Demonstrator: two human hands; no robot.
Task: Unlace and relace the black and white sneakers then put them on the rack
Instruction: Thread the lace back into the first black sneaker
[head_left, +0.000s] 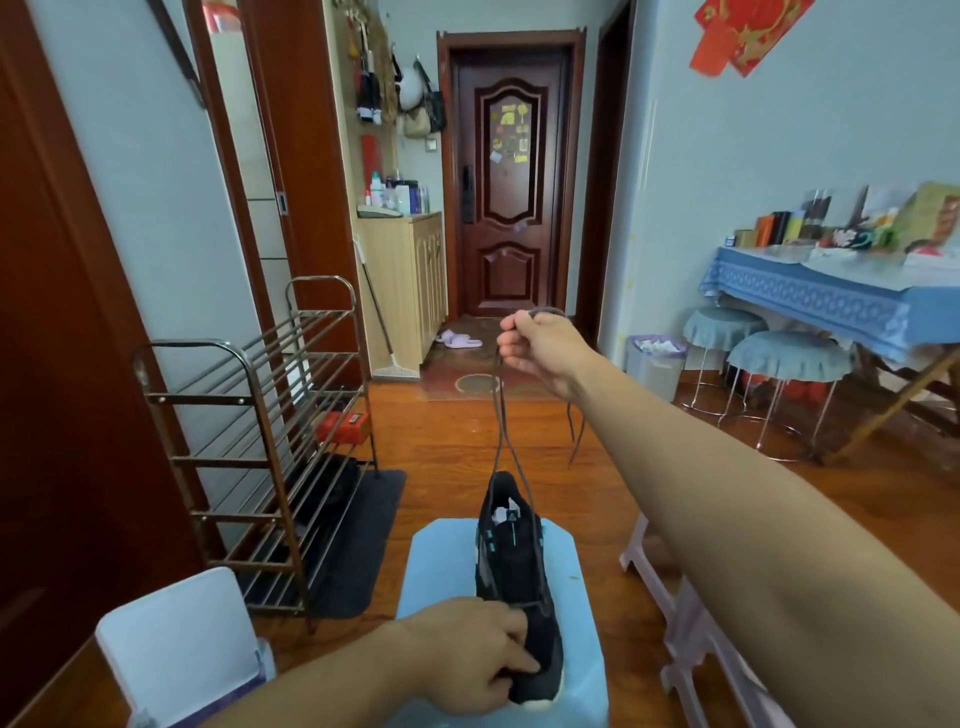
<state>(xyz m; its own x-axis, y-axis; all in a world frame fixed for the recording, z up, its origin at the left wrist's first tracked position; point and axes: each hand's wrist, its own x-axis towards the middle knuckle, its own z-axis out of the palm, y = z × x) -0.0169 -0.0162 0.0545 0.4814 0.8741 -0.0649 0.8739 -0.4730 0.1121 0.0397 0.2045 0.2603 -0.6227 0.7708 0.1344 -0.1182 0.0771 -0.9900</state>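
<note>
A black sneaker (511, 561) with teal accents and a white sole edge lies on a light blue stool (441, 566), its toe toward me. My left hand (470, 652) grips the toe end and holds the shoe down. My right hand (537, 345) is raised well above and beyond the shoe, gripping the dark lace (501, 415). Both strands run taut from the fist down to the shoe's opening, and the loose ends dangle below the wrist. The metal shoe rack (249, 441) stands to the left against the wall.
A red box and dark items sit on the rack's lower shelves, above a dark mat (363, 540). A white stool (182, 649) is at lower left, a pink plastic stool (675, 623) at right. Beyond are round stools, a bin, a blue-clothed table and a wooden door.
</note>
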